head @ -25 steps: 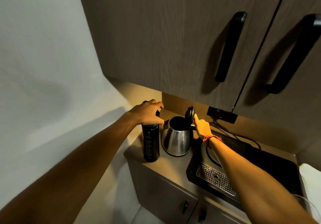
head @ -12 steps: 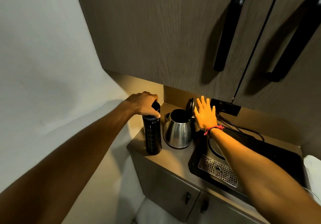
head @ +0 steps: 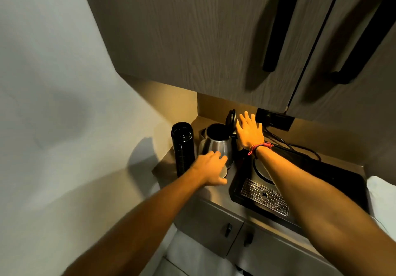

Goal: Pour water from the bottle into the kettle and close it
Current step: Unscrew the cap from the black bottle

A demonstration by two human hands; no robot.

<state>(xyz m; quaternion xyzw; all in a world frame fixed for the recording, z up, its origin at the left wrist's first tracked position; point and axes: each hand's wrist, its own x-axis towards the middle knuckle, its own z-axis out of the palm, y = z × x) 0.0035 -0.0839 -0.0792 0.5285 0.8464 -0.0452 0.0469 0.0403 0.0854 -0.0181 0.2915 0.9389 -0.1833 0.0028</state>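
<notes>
A tall black bottle (head: pixel 182 147) stands uncapped at the counter's left end. Right beside it sits the steel kettle (head: pixel 216 145), its black lid (head: pixel 231 119) hinged upright and its mouth open. My left hand (head: pixel 209 168) is low in front of the kettle, curled around a small round cap (head: pixel 223 171) whose pale face shows under my fingers. My right hand (head: pixel 249 132) is flat with fingers spread, just right of the raised lid, over the kettle's handle side. The handle itself is hidden.
A black tray (head: pixel 321 181) with a metal drip grate (head: pixel 264 196) and a round plate (head: pixel 260 168) lies to the kettle's right. Cables run to a wall socket (head: pixel 275 118). Upper cabinets (head: pixel 192 40) overhang the counter. A white wall borders the left.
My left hand left the bottle's top and dropped down-right in front of the kettle, carrying the cap; the bottle now stands open. My right hand stayed spread beside the lid.
</notes>
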